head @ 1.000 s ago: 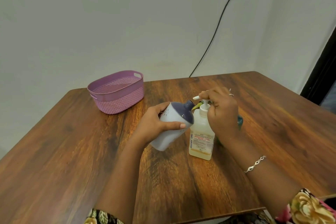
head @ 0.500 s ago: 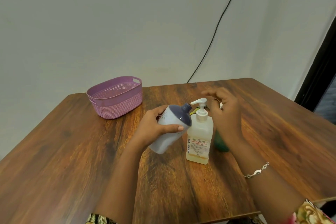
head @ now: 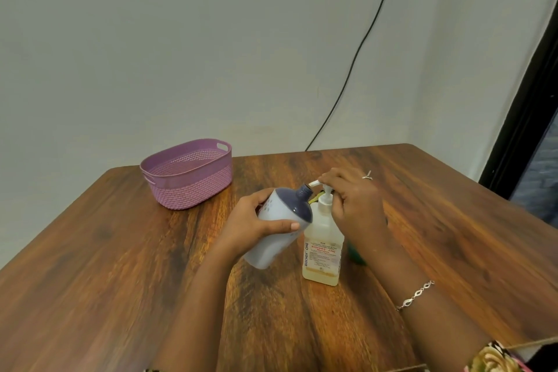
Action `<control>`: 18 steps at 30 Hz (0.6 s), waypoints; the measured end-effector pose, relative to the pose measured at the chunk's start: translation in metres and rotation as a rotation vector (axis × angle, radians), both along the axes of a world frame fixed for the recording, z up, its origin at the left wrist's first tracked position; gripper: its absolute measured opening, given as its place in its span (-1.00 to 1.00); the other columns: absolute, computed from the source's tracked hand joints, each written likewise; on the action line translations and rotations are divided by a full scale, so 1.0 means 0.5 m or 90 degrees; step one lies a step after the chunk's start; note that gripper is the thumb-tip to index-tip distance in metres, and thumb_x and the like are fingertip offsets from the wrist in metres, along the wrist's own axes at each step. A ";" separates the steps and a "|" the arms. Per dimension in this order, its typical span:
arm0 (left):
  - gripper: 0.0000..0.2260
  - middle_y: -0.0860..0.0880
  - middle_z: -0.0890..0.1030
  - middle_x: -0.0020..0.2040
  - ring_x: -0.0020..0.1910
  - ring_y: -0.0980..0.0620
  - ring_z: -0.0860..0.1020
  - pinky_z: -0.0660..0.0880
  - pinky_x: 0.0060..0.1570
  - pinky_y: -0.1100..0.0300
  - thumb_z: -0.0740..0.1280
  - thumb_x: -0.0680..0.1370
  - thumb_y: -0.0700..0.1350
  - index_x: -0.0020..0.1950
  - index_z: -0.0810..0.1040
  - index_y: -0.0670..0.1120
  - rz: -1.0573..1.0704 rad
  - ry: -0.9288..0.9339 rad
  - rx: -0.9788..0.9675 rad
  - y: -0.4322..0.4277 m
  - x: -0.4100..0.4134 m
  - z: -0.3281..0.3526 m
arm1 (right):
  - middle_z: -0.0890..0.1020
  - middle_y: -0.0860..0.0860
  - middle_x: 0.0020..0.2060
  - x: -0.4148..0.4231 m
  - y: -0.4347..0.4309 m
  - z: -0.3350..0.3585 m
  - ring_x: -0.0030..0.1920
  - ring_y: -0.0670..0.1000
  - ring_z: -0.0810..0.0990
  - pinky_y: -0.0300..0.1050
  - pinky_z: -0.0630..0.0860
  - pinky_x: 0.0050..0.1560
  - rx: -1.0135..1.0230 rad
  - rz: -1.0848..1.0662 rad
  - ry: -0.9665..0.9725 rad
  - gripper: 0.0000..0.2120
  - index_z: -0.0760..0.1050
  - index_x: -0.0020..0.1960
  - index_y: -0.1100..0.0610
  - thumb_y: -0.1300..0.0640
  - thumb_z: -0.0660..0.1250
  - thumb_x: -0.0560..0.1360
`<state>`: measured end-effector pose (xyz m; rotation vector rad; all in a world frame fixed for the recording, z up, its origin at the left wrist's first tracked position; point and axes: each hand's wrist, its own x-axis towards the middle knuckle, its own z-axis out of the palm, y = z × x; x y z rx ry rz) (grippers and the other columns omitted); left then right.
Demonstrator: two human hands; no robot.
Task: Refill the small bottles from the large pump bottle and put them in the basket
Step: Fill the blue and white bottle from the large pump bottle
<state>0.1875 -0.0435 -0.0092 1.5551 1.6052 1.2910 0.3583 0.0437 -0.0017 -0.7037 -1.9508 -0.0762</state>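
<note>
My left hand (head: 256, 222) grips a small white bottle with a dark blue top (head: 279, 226), tilted so its open neck sits just under the pump spout. The large clear pump bottle (head: 323, 248) stands upright on the table, a little yellowish liquid at its bottom. My right hand (head: 351, 198) is on the pump head, fingers curled over it. A purple basket (head: 187, 174) sits at the back left of the table, with nothing showing inside. A green object (head: 357, 255) is mostly hidden behind my right forearm.
The wooden table (head: 120, 266) meets a pale wall at the back. A black cable (head: 356, 54) runs down the wall to the table's far edge. A dark door frame (head: 525, 112) stands at the right.
My right hand lifted off the pump half a second ago and has come back down onto the pump head. The small bottle stays tilted at the spout.
</note>
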 end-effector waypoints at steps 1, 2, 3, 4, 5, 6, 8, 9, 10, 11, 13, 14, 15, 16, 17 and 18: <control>-0.43 0.06 0.63 -0.03 -0.10 0.12 0.59 0.59 -0.07 0.07 0.47 0.10 0.22 0.08 0.55 0.13 0.002 0.003 -0.001 0.001 -0.001 -0.001 | 0.65 0.11 -0.22 -0.002 0.000 -0.001 -0.24 0.09 0.60 -0.22 0.45 -0.20 -0.001 0.004 0.005 -0.73 0.62 -0.14 0.27 0.36 0.15 0.36; -0.42 0.06 0.63 -0.03 -0.09 0.11 0.59 0.59 -0.06 0.06 0.47 0.10 0.22 0.09 0.55 0.12 0.002 0.005 -0.001 0.002 -0.003 -0.002 | 0.65 0.11 -0.23 -0.003 0.000 -0.002 -0.25 0.08 0.60 -0.24 0.44 -0.22 -0.002 0.007 0.010 -0.70 0.62 -0.14 0.26 0.30 0.10 0.38; -0.41 0.07 0.63 -0.02 -0.09 0.11 0.59 0.59 -0.06 0.06 0.47 0.10 0.23 0.10 0.55 0.11 0.001 0.007 0.000 0.003 -0.004 -0.002 | 0.65 0.11 -0.23 -0.005 0.000 -0.003 -0.26 0.07 0.60 -0.26 0.43 -0.24 -0.001 0.008 0.014 -0.67 0.62 -0.14 0.26 0.26 0.08 0.39; -0.40 0.07 0.63 -0.02 -0.09 0.12 0.59 0.59 -0.06 0.08 0.46 0.10 0.23 0.11 0.54 0.12 0.001 0.010 0.000 0.005 -0.005 -0.003 | 0.65 0.11 -0.24 -0.007 0.001 -0.004 -0.27 0.07 0.59 -0.27 0.42 -0.25 0.002 0.004 0.017 -0.68 0.62 -0.15 0.26 0.26 0.09 0.40; -0.41 0.07 0.63 -0.02 -0.09 0.13 0.59 0.58 -0.07 0.10 0.45 0.10 0.24 0.10 0.54 0.14 0.003 0.013 -0.001 0.006 -0.006 -0.003 | 0.64 0.11 -0.25 -0.010 0.001 -0.006 -0.28 0.06 0.59 -0.28 0.41 -0.27 0.004 -0.002 0.022 -0.72 0.62 -0.16 0.26 0.29 0.12 0.40; -0.41 0.08 0.62 -0.03 -0.10 0.15 0.58 0.58 -0.08 0.13 0.45 0.09 0.25 0.09 0.53 0.15 0.004 0.015 -0.001 0.007 -0.006 -0.002 | 0.64 0.11 -0.26 -0.013 0.000 -0.009 -0.29 0.06 0.58 -0.28 0.41 -0.29 0.006 -0.008 0.029 -0.77 0.62 -0.17 0.26 0.35 0.18 0.37; -0.41 0.09 0.62 -0.03 -0.12 0.19 0.58 0.57 -0.10 0.17 0.45 0.09 0.25 0.09 0.53 0.16 0.002 0.013 -0.001 0.010 -0.007 -0.003 | 0.62 0.11 -0.30 -0.021 0.002 -0.015 -0.32 0.05 0.57 -0.27 0.43 -0.33 0.011 -0.019 0.053 -0.79 0.61 -0.21 0.27 0.42 0.23 0.30; -0.41 0.09 0.62 -0.03 -0.12 0.19 0.58 0.57 -0.10 0.18 0.45 0.09 0.24 0.10 0.53 0.16 0.000 0.014 -0.002 0.011 -0.006 -0.006 | 0.61 0.11 -0.31 -0.025 0.005 -0.020 -0.33 0.06 0.56 -0.25 0.44 -0.36 0.013 -0.026 0.066 -0.79 0.60 -0.23 0.27 0.43 0.22 0.30; -0.40 0.09 0.62 -0.02 -0.11 0.19 0.58 0.57 -0.10 0.17 0.46 0.10 0.24 0.11 0.53 0.15 -0.003 0.015 -0.002 0.011 -0.006 -0.008 | 0.60 0.12 -0.33 -0.030 0.006 -0.024 -0.34 0.06 0.55 -0.22 0.45 -0.40 0.014 -0.033 0.076 -0.79 0.59 -0.25 0.27 0.42 0.18 0.31; -0.41 0.09 0.62 -0.02 -0.10 0.18 0.58 0.56 -0.10 0.17 0.46 0.10 0.24 0.11 0.53 0.15 -0.003 0.017 -0.001 0.010 -0.005 -0.011 | 0.59 0.12 -0.34 -0.035 0.007 -0.030 -0.35 0.07 0.53 -0.18 0.46 -0.43 0.017 -0.041 0.083 -0.78 0.57 -0.28 0.27 0.40 0.15 0.34; -0.41 0.10 0.62 -0.02 -0.09 0.17 0.57 0.56 -0.10 0.17 0.45 0.10 0.25 0.10 0.53 0.16 -0.003 0.018 -0.003 0.007 -0.007 -0.014 | 0.57 0.13 -0.36 -0.039 0.011 -0.039 -0.36 0.09 0.52 -0.15 0.45 -0.45 0.024 -0.044 0.095 -0.77 0.55 -0.30 0.28 0.37 0.11 0.35; -0.41 0.10 0.62 -0.02 -0.08 0.16 0.57 0.56 -0.09 0.17 0.45 0.10 0.25 0.10 0.52 0.16 -0.003 0.018 -0.005 0.006 -0.007 -0.015 | 0.56 0.13 -0.36 -0.039 0.012 -0.042 -0.36 0.09 0.51 -0.15 0.45 -0.45 0.023 -0.039 0.100 -0.76 0.54 -0.30 0.28 0.37 0.10 0.35; -0.41 0.10 0.61 -0.01 -0.08 0.16 0.57 0.56 -0.08 0.17 0.44 0.10 0.26 0.10 0.52 0.17 -0.004 0.019 -0.009 0.005 -0.008 -0.016 | 0.57 0.13 -0.35 -0.038 0.012 -0.043 -0.35 0.09 0.51 -0.16 0.45 -0.43 0.020 -0.031 0.106 -0.76 0.55 -0.29 0.28 0.38 0.10 0.35; -0.42 0.11 0.61 -0.01 -0.08 0.16 0.57 0.56 -0.07 0.16 0.44 0.09 0.26 0.09 0.51 0.18 -0.003 0.018 -0.011 0.002 -0.008 -0.016 | 0.57 0.13 -0.34 -0.037 0.011 -0.043 -0.34 0.08 0.52 -0.17 0.45 -0.41 0.018 -0.024 0.112 -0.75 0.56 -0.28 0.29 0.38 0.10 0.36; -0.42 0.11 0.61 -0.01 -0.08 0.17 0.57 0.55 -0.08 0.17 0.43 0.09 0.26 0.08 0.51 0.19 -0.001 0.017 -0.013 0.001 -0.008 -0.015 | 0.58 0.13 -0.33 -0.035 0.011 -0.041 -0.33 0.07 0.53 -0.19 0.45 -0.39 0.017 -0.016 0.118 -0.73 0.57 -0.26 0.29 0.36 0.09 0.37; -0.44 0.11 0.61 -0.02 -0.09 0.19 0.57 0.55 -0.09 0.19 0.43 0.08 0.26 0.06 0.50 0.20 -0.001 0.015 -0.012 -0.001 -0.006 -0.014 | 0.59 0.12 -0.32 -0.033 0.012 -0.036 -0.32 0.06 0.53 -0.18 0.46 -0.38 0.013 -0.007 0.122 -0.71 0.58 -0.25 0.29 0.33 0.07 0.38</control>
